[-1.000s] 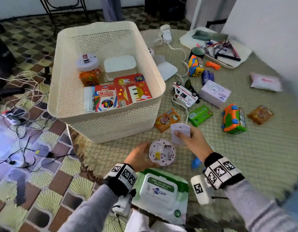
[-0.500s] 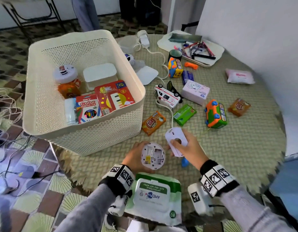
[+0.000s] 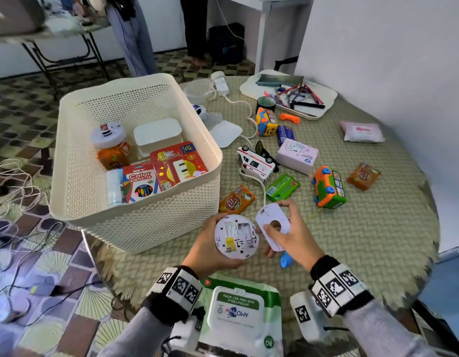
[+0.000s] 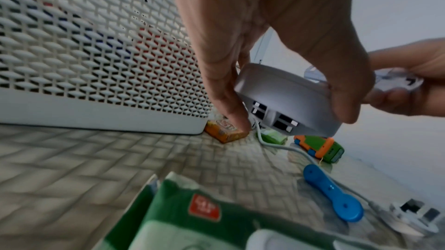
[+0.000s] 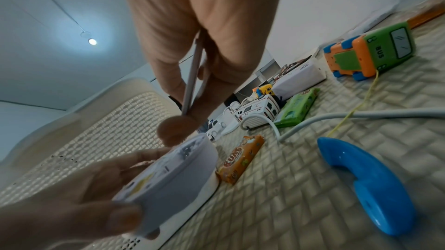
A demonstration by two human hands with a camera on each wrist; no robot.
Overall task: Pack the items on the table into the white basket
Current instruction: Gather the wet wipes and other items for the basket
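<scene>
My left hand [image 3: 210, 243] grips a round white device [image 3: 236, 237] by its rim, open underside up, above the table's near edge. Just right of it, my right hand [image 3: 292, 238] pinches a flat white cover plate [image 3: 273, 225] with a round hole. In the left wrist view my fingers curl round the device [image 4: 286, 98]. The right wrist view shows the plate [image 5: 192, 75] edge-on between thumb and fingers. The white basket [image 3: 218, 161] stands left of the hands and holds coloured pencils, a red box, a white box and a jar.
A wet wipes pack [image 3: 238, 310] lies nearest me, with a blue toy handset [image 3: 286, 261] under my right hand. Beyond lie an orange snack pack [image 3: 237, 199], a green pack [image 3: 282, 186], a toy bus [image 3: 329, 188], an ambulance [image 3: 255, 163], a pink box [image 3: 298, 155] and a white cable [image 3: 263, 191]. A pen tray [image 3: 323, 112] sits far back.
The right hand has turned the cover plate so its hole faces up and brought it beside the round device. The left hand keeps its grip. The head view has lifted.
</scene>
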